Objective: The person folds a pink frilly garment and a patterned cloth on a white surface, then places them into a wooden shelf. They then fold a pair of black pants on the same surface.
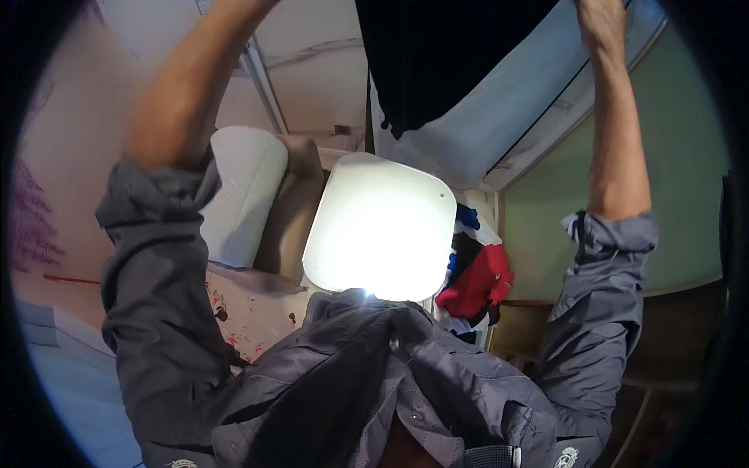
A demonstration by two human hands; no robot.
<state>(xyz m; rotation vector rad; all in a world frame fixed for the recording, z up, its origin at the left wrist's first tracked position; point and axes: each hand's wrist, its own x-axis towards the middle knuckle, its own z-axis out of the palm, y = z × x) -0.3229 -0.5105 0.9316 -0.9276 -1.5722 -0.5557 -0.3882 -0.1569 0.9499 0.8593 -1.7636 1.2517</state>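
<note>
Both my arms are stretched up and away, with grey sleeves rolled to the elbows. My left forearm [183, 86] leaves the picture at the top, so the left hand is out of sight. Only the back and wrist of my right hand [602, 22] show at the top right edge; its fingers are cut off. Between the arms hangs a large piece of black cloth [445, 62], its lower end tapering to a point. Its upper part lies beyond the frame, and I cannot tell whether either hand holds it.
Below the cloth is a brightly lit white square top with rounded corners [382, 226], close to my body. Left of it stands a white padded block [243, 191] beside a brown surface [289, 226]. Red cloth [477, 282] lies heaped with other clothes. A green panel [624, 179] is at right.
</note>
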